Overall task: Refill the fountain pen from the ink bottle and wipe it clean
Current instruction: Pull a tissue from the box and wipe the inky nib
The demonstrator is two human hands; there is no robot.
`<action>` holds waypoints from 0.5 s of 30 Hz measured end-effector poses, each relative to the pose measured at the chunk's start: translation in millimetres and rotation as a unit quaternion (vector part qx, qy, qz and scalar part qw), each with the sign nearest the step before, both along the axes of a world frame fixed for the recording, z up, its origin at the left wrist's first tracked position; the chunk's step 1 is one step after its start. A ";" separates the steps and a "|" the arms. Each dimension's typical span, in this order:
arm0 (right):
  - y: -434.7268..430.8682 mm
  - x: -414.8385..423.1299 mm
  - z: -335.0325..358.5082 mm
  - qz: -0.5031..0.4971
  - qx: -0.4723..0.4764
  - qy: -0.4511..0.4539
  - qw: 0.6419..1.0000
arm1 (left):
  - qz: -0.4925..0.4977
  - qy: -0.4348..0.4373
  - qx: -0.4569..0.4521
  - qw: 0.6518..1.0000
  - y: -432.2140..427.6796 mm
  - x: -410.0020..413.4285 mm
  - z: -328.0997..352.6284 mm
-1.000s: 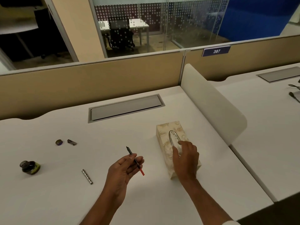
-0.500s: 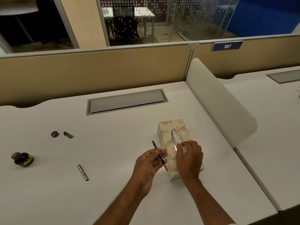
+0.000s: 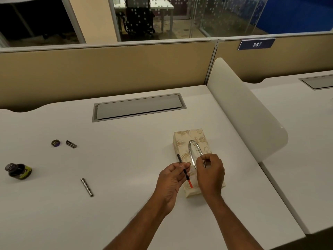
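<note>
My left hand is shut on the fountain pen's front part, a thin black section with the nib pointing away and a red end toward me. It hovers just left of the cream patterned tissue box. My right hand rests on the near half of the box, fingertips pinched at the oval silver-rimmed opening on a small pale bit of tissue. The open ink bottle stands at the far left. The silver pen barrel lies on the desk left of my hands.
The bottle's round cap and the pen cap lie at the left rear. A grey cable hatch sits in the white desk. A curved white divider stands just right of the box, a tan partition behind.
My left hand has carried the pen part rightward until it is beside the tissue box. My right hand's fingers have curled from lying flat on the box into a pinch at the opening.
</note>
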State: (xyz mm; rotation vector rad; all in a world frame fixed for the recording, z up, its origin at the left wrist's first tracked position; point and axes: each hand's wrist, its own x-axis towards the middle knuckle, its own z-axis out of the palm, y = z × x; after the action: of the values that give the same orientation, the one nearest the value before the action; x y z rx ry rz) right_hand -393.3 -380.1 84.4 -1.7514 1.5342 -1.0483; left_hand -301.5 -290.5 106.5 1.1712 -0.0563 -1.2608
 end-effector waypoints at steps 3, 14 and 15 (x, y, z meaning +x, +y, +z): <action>-1.9 -1.4 -0.9 0.013 0.007 -0.011 1.000 | -0.003 -0.004 0.000 1.000 -0.2 -0.8 -0.8; -8.1 5.8 -8.5 0.033 -0.056 0.088 0.994 | 0.002 -0.013 0.011 1.000 -3.0 -2.9 -1.8; -8.3 5.8 -8.3 0.029 -0.051 0.071 0.996 | 0.001 -0.013 0.011 1.000 -3.1 -2.7 -1.8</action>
State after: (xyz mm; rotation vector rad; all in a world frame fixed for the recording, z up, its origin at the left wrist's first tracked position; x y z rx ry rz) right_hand -387.6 -388.5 76.2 -1.9655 1.5268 -1.0079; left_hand -304.2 -293.6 104.8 1.2061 -0.0621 -1.2474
